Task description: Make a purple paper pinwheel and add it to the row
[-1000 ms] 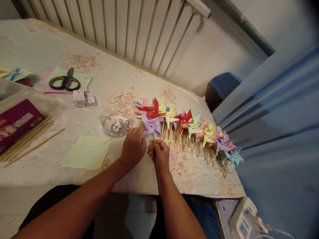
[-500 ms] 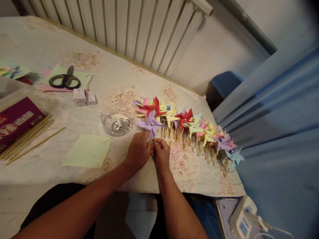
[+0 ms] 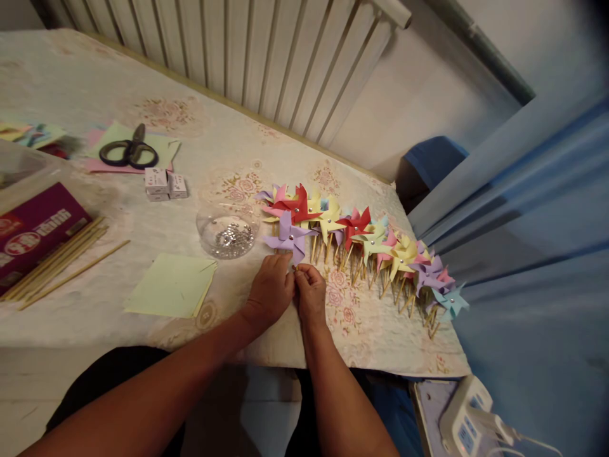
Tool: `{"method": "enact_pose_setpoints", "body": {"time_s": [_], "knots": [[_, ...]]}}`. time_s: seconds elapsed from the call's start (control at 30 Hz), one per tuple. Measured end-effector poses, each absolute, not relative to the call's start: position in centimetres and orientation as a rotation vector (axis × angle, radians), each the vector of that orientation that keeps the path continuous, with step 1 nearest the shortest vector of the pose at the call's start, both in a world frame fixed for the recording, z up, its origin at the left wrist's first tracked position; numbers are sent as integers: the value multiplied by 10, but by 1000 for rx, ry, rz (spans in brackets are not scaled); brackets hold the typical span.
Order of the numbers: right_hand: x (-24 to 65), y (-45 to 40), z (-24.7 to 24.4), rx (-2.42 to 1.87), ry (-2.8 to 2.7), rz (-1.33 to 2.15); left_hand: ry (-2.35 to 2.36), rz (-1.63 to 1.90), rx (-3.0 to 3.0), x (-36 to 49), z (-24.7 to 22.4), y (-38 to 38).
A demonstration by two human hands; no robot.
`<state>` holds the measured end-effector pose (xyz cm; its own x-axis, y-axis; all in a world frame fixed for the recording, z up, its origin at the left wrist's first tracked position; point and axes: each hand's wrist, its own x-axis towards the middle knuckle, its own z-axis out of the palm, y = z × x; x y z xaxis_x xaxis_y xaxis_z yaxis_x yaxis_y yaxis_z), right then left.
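Note:
A purple paper pinwheel point(image 3: 288, 238) with a silver centre stands just above my two hands, at the near left end of a row of pinwheels. My left hand point(image 3: 272, 287) is closed, its fingers right below the lowest blade. Close against it, my right hand point(image 3: 311, 293) pinches at the stick under the pinwheel. The fingers mostly hide the stick. Several pinwheels point(image 3: 375, 243) in red, yellow, pink, green and blue lie beyond on wooden sticks. Left of my hands is a clear round dish point(image 3: 209, 240) holding small silver fasteners point(image 3: 234, 238).
Light green paper sheets point(image 3: 169, 285) lie on the flowered tablecloth point(image 3: 223, 133). Farther left are wooden sticks point(image 3: 78, 271), a purple box point(image 3: 40, 231), two small white boxes point(image 3: 157, 185) and dark-handled scissors point(image 3: 129, 154) on paper. A power strip point(image 3: 466, 419) is at lower right.
The purple pinwheel's blades have turned slightly. My hands stay together beneath it, almost in place. The whole view has shifted a little.

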<state>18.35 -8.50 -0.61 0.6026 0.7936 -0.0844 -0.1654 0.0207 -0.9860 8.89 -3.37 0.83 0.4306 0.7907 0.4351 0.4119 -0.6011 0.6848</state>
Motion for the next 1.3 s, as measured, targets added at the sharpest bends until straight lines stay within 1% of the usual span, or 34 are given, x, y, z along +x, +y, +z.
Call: {"method": "enact_pose_setpoints", "body": {"time_s": [0.17,0.37,0.57,1.07,1.3], "knots": [[185,-84,-10,-1313,-584,813,1048,1083,2195,86,10,-36],[186,-83,-15,-1313,-561,820,1058,1316,2087,81,13,-36],[187,-82,-16,-1276,-508,827,1063,1460,1992,77,17,-26],[186,-84,-13,-1264,-533,826,1123,1251,2025,79,12,-8],[184,-83,-12,-1277,-539,830,1158,1232,2065,80,15,-5]]}}
